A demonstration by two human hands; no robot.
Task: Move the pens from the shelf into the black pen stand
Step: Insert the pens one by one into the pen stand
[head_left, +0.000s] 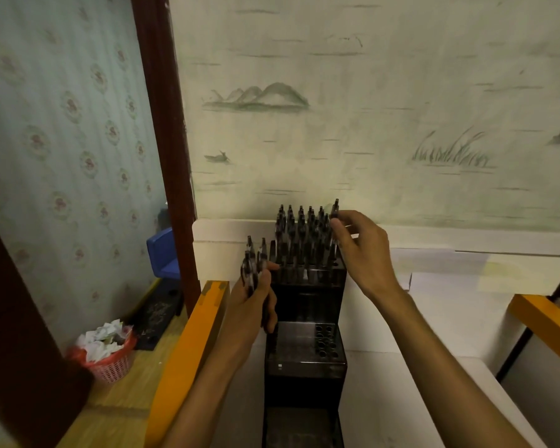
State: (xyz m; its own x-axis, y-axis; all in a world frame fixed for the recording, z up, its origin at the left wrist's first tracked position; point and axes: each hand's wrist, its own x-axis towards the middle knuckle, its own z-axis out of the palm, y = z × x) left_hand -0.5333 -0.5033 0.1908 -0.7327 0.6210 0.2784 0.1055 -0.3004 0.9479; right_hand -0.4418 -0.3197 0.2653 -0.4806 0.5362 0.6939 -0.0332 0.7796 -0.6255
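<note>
Black pen stand (306, 347) sits stepped on the white shelf (434, 376), against the wall. Top tier is packed with upright pens (299, 240); middle tier shows open holes. Left hand (256, 302) grips a small bundle of pens (252, 266), fingers curled round them, just beside the stand's left edge. Right hand (358, 240) pinches one pen (335, 210) at the top tier's right corner, its lower end hidden.

My two hands (253, 305), one black pen stand (306, 347), three pens in my left (252, 270), one pen in my right (335, 210), one pink basket (109, 360)
</note>
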